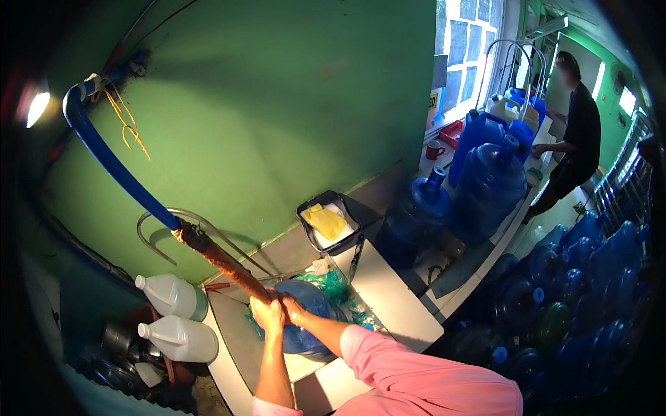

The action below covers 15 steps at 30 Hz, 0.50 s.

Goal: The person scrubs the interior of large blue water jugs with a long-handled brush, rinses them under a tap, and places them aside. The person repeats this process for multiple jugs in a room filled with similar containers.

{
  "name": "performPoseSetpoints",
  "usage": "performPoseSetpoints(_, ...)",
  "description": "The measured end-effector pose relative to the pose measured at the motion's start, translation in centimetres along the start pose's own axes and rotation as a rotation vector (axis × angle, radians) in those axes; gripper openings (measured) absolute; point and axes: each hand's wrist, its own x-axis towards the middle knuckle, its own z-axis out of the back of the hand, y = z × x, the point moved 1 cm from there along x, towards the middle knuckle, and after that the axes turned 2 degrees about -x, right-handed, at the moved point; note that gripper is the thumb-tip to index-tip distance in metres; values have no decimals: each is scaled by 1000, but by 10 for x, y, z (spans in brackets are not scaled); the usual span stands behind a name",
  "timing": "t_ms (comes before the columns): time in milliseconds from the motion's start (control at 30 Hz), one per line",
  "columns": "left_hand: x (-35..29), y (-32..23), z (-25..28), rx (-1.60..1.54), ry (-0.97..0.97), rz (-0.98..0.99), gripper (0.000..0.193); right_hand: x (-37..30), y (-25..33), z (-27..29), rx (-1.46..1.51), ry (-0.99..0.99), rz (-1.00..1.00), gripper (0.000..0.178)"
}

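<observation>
A blue hose [114,163] comes down from the upper left and ends in a brown, rust-coloured sleeve [225,265]. My left hand [268,314] is closed round the sleeve's lower end. Right beside it, my right hand [293,310] is closed at the same end, its fingertips partly hidden. Under both hands a large translucent blue water jug [313,338] lies in a pale tiled basin [232,315]. My hands and forearms cover part of the jug, and its mouth is hidden. Green netting [331,286] bunches up against the jug's far side.
A dark tub [305,225] with a yellow cloth [325,222] stands behind the basin. Two white plastic jugs [172,295] are at left. Blue water jugs [416,215] stand on the right-hand ledge; many more [548,277] are piled beyond. A person [581,125] stands at the far right.
</observation>
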Motion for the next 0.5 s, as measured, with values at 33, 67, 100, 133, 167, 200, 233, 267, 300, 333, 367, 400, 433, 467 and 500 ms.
performPoseSetpoints(33,5,2,0,38,6,21,27,6,0,2,-128,130,-175,47)
performPoseSetpoints(67,9,2,-1,-2,9,-43,27,9,2,4,-112,180,-218,48)
performPoseSetpoints(100,14,3,-2,37,7,-88,24,13,2,7,-149,198,-279,49)
performPoseSetpoints(133,17,5,-5,33,49,-29,23,15,1,10,-66,196,-359,49)
performPoseSetpoints(167,20,6,-7,-18,28,-34,22,17,0,12,-96,186,-348,48)
performPoseSetpoints(200,20,6,-11,-25,26,-11,21,16,-2,14,-117,197,-328,48)
performPoseSetpoints(233,20,5,-13,-21,45,61,21,15,-5,14,-117,207,-283,48)
performPoseSetpoints(267,19,3,-17,-30,69,67,23,12,-10,15,-148,187,-295,48)
performPoseSetpoints(300,17,0,-18,-13,15,-43,22,9,-14,15,-94,137,-240,50)
performPoseSetpoints(333,15,-2,-20,-25,66,20,26,5,-19,14,12,61,-233,53)
performPoseSetpoints(367,13,-4,-20,-37,114,87,31,1,-24,13,25,12,-247,55)
performPoseSetpoints(400,11,-7,-19,-32,110,77,31,-2,-28,10,70,2,-243,56)
performPoseSetpoints(433,10,-10,-17,-24,109,67,30,-5,-30,8,67,-12,-236,57)
performPoseSetpoints(467,9,-12,-15,-31,102,23,29,-8,-31,5,8,-15,-295,59)
performPoseSetpoints(500,9,-13,-12,-19,115,72,29,-9,-30,4,29,-15,-276,59)
